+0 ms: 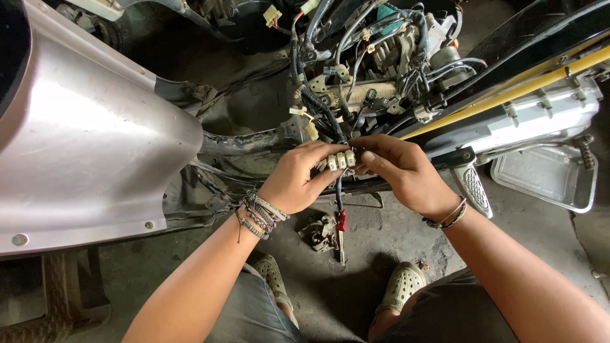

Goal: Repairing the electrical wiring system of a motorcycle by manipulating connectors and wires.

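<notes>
Fingers of left hand (298, 178) and right hand (403, 171) pinch pale connectors (341, 160) below crowded wiring (356, 76).

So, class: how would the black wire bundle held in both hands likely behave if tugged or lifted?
The wire bundle curves loosely, so it is probably floppy. It runs back into the scooter frame, so likely tethered. The pale connectors between left hand and right hand look small, probably light.

The left hand (298, 178) has many bead and string bracelets (260, 215) at its wrist. The right hand (406, 171) has thin bangles (448, 216). Grey shorts (254, 311), pale clogs (401, 286).
</notes>
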